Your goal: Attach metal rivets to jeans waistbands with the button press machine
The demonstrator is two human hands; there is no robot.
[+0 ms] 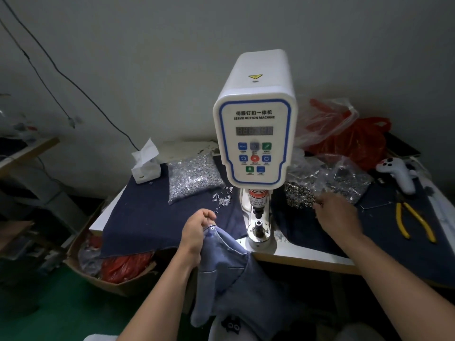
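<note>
Left hand [197, 232]: we pinch the jeans [229, 264] at the waistband edge, fingers curled on the denim, keeping that edge just beside the die [259, 226], ready to feed.
Right hand [337, 212]: we reach into the rivets [299, 195] heaped right of the press [254, 134]; blurred, so we cannot tell whether it has one.
Jeans: the rest hangs off the table [307, 257] edge toward the lap.
Die: bare; we judge loading comes next.

white table [307, 253] bears navy cloth [147, 217], button machine [254, 134].

L hand [197, 230] clenched, R hand [337, 212] outstretched
</note>
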